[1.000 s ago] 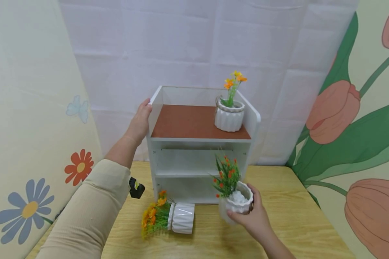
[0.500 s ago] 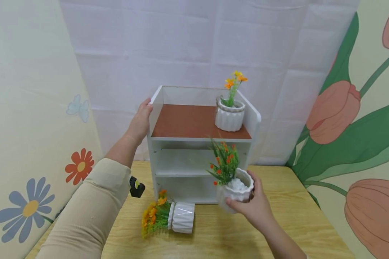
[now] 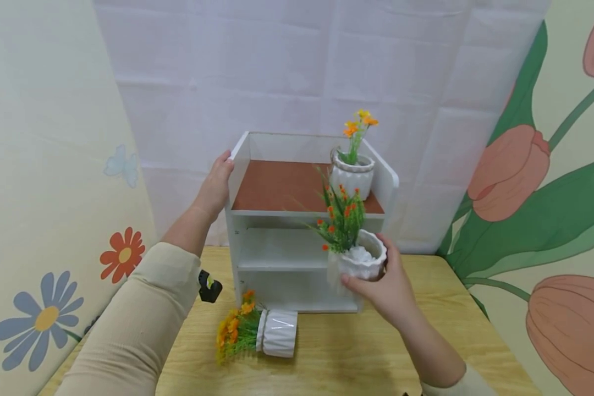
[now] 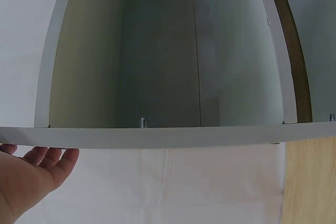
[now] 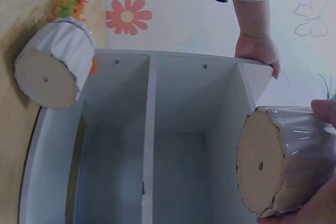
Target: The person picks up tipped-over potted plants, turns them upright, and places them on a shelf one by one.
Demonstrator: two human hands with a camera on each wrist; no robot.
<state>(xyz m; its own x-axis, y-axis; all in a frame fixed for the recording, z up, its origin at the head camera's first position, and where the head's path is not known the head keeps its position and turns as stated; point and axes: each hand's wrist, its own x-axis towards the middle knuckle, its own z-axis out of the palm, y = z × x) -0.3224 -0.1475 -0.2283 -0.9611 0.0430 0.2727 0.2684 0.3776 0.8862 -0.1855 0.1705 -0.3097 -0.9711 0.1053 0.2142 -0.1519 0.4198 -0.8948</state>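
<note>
My right hand [image 3: 390, 289] grips a white ribbed flowerpot [image 3: 365, 269] with red-orange flowers [image 3: 344, 214] and green leaves. It is held in front of the white shelf unit [image 3: 277, 268], tilted, with its tan underside [image 5: 260, 163] showing in the right wrist view. My left hand [image 3: 214, 190] rests against the outer face of the unit's left side panel [image 4: 157, 138], near the top. In the left wrist view its fingertips [image 4: 68, 157] touch that panel. A second white pot [image 3: 351, 181] with orange and yellow flowers stands upright on the brown top board, right side.
On the wooden table [image 3: 425, 330] a third white pot [image 3: 279, 333] lies on its side, orange flowers pointing left. Two white compartments sit below the brown top board [image 3: 284, 184]. A white cloth [image 3: 277, 66] hangs behind, and flower-painted panels [image 3: 505, 170] flank the table.
My right hand has raised the pot with red-orange flowers, and its leaves now overlap the top board in the head view. The left hand stays against the shelf unit.
</note>
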